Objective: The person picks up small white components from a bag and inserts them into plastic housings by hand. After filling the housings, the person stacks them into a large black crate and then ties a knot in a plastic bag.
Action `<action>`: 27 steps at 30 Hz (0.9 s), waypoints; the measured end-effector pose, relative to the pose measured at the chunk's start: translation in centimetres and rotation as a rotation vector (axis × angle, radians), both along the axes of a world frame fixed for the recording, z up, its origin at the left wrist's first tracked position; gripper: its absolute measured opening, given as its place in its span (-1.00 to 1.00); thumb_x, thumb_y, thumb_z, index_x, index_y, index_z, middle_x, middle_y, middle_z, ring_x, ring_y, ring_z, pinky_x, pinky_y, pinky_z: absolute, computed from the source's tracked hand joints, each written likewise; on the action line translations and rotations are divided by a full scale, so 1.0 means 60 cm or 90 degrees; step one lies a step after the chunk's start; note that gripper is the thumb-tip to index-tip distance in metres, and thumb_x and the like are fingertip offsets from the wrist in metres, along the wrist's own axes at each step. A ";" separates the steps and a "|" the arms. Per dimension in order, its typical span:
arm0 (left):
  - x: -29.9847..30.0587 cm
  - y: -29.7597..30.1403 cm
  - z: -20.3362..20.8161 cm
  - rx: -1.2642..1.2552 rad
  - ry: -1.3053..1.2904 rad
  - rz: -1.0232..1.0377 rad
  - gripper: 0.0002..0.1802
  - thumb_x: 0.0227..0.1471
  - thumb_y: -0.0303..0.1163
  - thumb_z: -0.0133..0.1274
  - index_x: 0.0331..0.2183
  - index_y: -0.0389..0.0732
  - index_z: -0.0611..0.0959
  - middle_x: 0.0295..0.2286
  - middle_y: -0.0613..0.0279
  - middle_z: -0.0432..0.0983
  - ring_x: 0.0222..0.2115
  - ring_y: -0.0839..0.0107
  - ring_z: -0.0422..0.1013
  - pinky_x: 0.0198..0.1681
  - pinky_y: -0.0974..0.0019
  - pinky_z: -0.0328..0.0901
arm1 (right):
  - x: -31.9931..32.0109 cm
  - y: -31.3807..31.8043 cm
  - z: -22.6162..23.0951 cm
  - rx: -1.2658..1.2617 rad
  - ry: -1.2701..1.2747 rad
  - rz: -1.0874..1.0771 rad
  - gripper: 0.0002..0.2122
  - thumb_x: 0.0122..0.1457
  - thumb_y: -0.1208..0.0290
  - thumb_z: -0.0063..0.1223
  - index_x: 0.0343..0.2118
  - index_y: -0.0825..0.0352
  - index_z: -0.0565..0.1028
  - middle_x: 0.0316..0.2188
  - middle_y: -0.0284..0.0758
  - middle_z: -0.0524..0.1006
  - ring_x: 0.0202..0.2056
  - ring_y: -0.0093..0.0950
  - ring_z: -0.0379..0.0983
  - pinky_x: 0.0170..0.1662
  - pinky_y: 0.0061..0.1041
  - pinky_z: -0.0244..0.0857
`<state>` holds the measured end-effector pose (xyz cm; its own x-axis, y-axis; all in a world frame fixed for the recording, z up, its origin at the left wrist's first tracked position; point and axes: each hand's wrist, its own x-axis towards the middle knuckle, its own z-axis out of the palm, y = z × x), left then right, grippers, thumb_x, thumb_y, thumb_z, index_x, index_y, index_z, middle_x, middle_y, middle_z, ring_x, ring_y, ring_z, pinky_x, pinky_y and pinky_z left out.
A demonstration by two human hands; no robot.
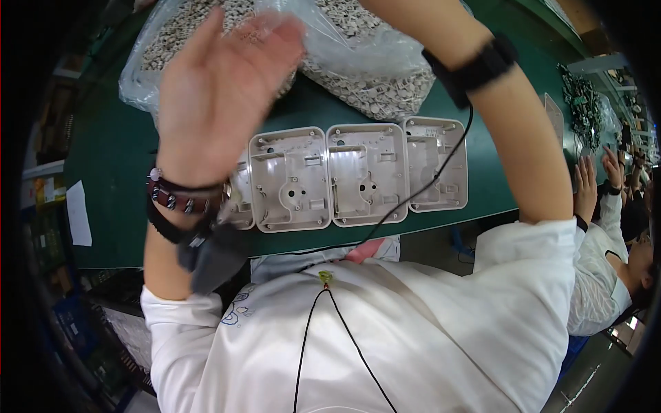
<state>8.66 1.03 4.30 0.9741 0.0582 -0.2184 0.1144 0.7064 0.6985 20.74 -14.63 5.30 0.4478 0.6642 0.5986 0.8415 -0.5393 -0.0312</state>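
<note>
- Held left hand (217,103) wide, blurred, near bagged pale parts (175,41).
- Could not tell right hand's state, beyond upper edge.
- Saw 4 pale housings (365,168) side by side on green table (117,199).

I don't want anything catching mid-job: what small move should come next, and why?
Probably use the left hand, which looks open, to ease the black cord aside. It runs from the right wristband and crosses the rightmost housing in this view; whether they touch is unclear, but it could snag.
</note>
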 end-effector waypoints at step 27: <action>-0.088 -0.134 -0.076 -0.036 0.059 -0.430 -0.63 0.20 -0.07 -0.25 -0.37 -0.18 0.43 -0.61 0.42 0.28 -0.62 0.65 0.17 -0.57 0.57 0.07 | -0.196 -0.178 -0.044 0.201 0.619 0.132 -0.84 -0.18 0.60 0.20 -0.48 0.36 0.48 -0.51 -0.36 0.44 -0.49 -0.42 0.36 -0.42 -0.55 0.20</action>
<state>3.36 -7.01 -0.23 0.7703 -0.5694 -0.2872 0.5999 0.4943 0.6291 8.98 -25.29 2.64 0.7246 0.6590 0.2017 0.4537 -0.2358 -0.8594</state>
